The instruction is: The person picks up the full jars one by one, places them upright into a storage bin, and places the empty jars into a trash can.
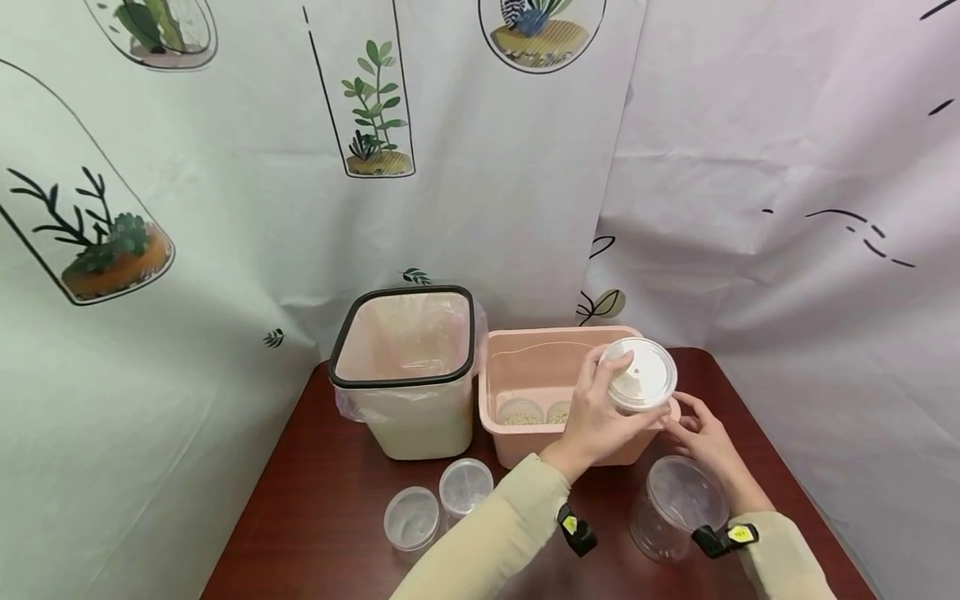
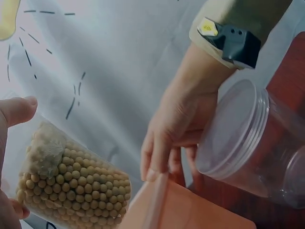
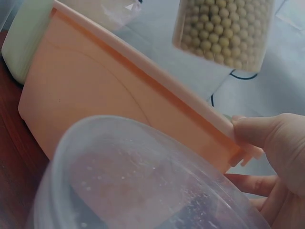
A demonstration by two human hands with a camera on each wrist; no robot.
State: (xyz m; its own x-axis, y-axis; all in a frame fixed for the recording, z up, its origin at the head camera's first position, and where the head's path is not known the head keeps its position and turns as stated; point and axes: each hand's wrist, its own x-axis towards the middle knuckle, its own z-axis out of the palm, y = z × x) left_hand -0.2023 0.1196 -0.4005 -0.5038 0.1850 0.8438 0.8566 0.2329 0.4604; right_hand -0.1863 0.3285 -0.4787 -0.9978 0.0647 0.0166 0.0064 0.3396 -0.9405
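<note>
My left hand (image 1: 596, 417) grips a lidded clear jar (image 1: 642, 373) above the right end of a pink plastic bin (image 1: 525, 442). In the left wrist view, round pale-yellow beans (image 2: 76, 183) fill most of this jar. Thumb above and fingers below, my right hand (image 1: 701, 437) pinches the bin's rim at its right corner, as the right wrist view shows. Inside the bin lie two small clear containers (image 1: 519, 410) with pale grains. Close to my right wrist stands a larger clear jar (image 1: 660, 529), its top facing up.
A bin with a black rim (image 1: 408, 383) and a plastic liner stands left of the pink one. Two small clear tubs (image 1: 467, 483) sit at the front, near my left sleeve. Beneath everything is a dark red table (image 1: 300, 517), with a printed white cloth (image 1: 487, 208) behind.
</note>
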